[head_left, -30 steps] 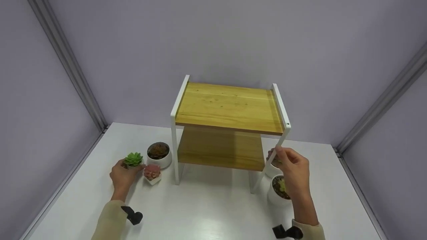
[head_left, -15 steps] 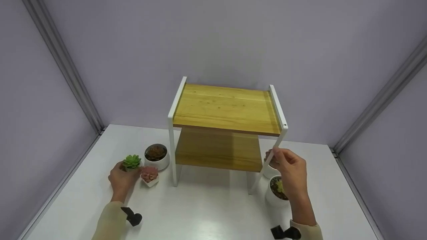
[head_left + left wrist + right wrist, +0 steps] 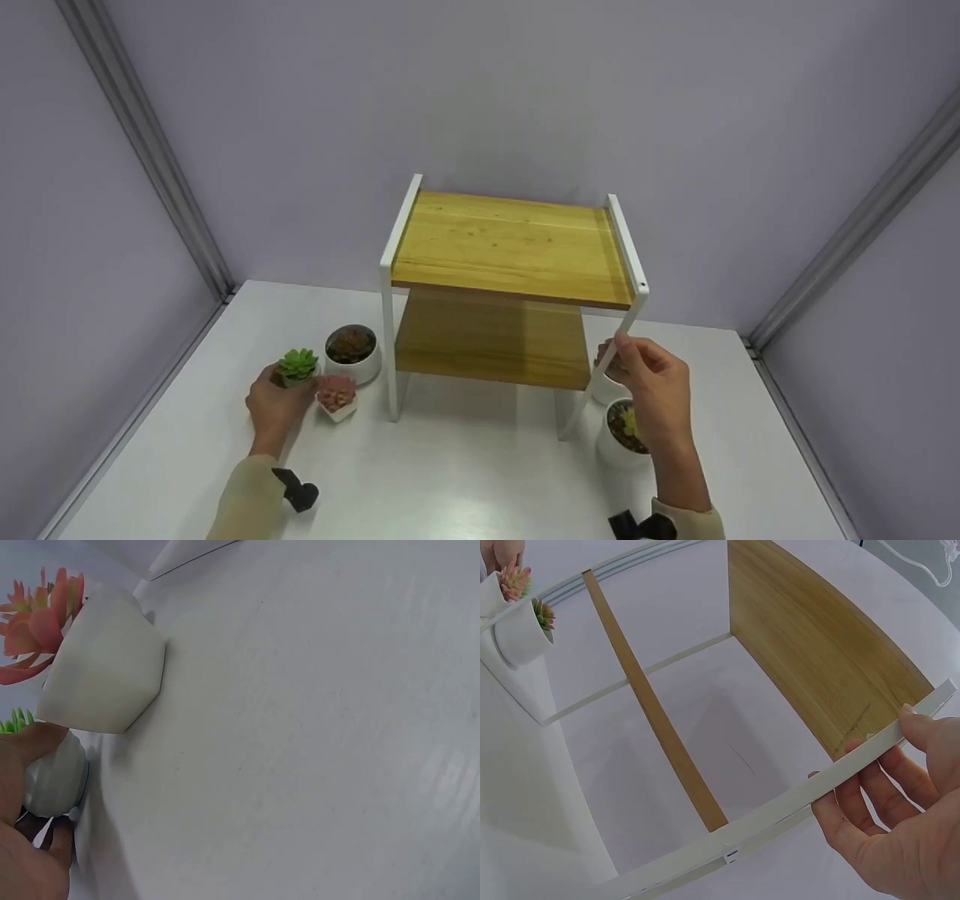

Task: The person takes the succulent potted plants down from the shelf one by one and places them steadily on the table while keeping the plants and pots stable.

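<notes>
My left hand (image 3: pixel 276 405) holds a small white pot (image 3: pixel 56 780) with a green succulent (image 3: pixel 298 364), thumb and fingers round its sides, at the table's left. Just right of that hand is a pink succulent (image 3: pixel 337 396) in an angular white pot (image 3: pixel 105 664). My right hand (image 3: pixel 664 390) pinches the right front upright (image 3: pixel 780 810) of a two-tier shelf (image 3: pixel 510 247) with wooden boards and a white frame. In the right wrist view, the thumb lies on one side of the upright and the fingers curl on the other.
A round white pot with a brownish succulent (image 3: pixel 352 365) stands left of the shelf. To its right are a pot with a yellow-green succulent (image 3: pixel 628 431) and another white pot (image 3: pixel 609 391), both partly hidden. Walls enclose the white table (image 3: pixel 450 487) at back and sides.
The whole head view has shifted slightly left and down. Both hands keep their holds, and the shelf and pots show no clear movement of their own.
</notes>
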### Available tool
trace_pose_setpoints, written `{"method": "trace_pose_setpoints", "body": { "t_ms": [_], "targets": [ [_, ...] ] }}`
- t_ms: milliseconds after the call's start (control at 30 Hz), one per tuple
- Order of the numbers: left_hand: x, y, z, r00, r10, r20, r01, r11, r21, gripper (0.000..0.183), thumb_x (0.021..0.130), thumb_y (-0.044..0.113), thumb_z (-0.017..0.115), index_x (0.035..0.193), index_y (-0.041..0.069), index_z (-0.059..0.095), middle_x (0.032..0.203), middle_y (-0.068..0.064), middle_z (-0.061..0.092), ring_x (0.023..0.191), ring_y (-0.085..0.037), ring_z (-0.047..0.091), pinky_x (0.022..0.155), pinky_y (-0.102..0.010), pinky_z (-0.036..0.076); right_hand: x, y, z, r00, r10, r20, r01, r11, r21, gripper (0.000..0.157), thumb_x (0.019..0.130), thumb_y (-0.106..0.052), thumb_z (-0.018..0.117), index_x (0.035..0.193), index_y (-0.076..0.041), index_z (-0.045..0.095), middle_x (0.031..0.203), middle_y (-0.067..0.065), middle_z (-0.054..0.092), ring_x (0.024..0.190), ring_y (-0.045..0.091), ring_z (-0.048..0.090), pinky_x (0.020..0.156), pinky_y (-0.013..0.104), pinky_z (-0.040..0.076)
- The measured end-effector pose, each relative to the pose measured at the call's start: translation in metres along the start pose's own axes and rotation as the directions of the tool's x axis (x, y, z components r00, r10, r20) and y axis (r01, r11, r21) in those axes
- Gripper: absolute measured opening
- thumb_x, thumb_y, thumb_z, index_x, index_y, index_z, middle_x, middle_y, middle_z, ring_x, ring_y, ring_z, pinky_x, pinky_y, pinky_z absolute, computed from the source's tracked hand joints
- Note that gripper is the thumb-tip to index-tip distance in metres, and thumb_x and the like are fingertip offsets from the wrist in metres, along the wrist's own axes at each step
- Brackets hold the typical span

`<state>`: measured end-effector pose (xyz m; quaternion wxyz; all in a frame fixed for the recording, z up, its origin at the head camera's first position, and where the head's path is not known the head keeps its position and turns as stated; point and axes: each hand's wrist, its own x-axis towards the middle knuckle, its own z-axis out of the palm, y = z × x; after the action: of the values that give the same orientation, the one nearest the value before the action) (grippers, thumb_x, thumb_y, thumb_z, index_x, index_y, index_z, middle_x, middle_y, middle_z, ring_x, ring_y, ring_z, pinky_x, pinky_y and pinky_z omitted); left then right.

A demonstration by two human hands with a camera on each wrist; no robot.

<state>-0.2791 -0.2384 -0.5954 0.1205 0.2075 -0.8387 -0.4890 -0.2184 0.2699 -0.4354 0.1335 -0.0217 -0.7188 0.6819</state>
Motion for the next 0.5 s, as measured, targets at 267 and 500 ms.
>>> {"method": "trace_pose_setpoints", "body": {
  "t_ms": [267,500],
  "targets": [
    [0.0013,-0.003,-0.0007,0.998,-0.032,0.049,0.032,0.999,0.018,0.081,0.086,0.035,0.073,0.149,0.0,0.035,0.148,-0.027,0.045,0.14,-0.043,0.04,0.115,-0.057,0.035,0.0019,-0.0005,0.0012,1.0,-0.01,0.001,0.01,1.0,0.013,0.044,0.091,-0.04,0.067,0.106,0.001,0.07,0.099,0.01,0.072,0.101,0.027,0.071,0.087,0.032,0.06],
    [-0.0037,-0.0084,-0.006,0.995,-0.028,0.092,0.029,1.0,0.001,0.085,0.087,0.038,0.073,0.151,0.001,0.032,0.152,-0.026,0.041,0.142,-0.043,0.037,0.115,-0.056,0.035,0.0004,0.0007,0.0005,1.0,0.005,0.001,-0.005,1.0,-0.015,0.046,0.091,-0.045,0.066,0.107,-0.002,0.071,0.105,0.014,0.071,0.101,0.023,0.073,0.09,0.033,0.059]
  ]
}}
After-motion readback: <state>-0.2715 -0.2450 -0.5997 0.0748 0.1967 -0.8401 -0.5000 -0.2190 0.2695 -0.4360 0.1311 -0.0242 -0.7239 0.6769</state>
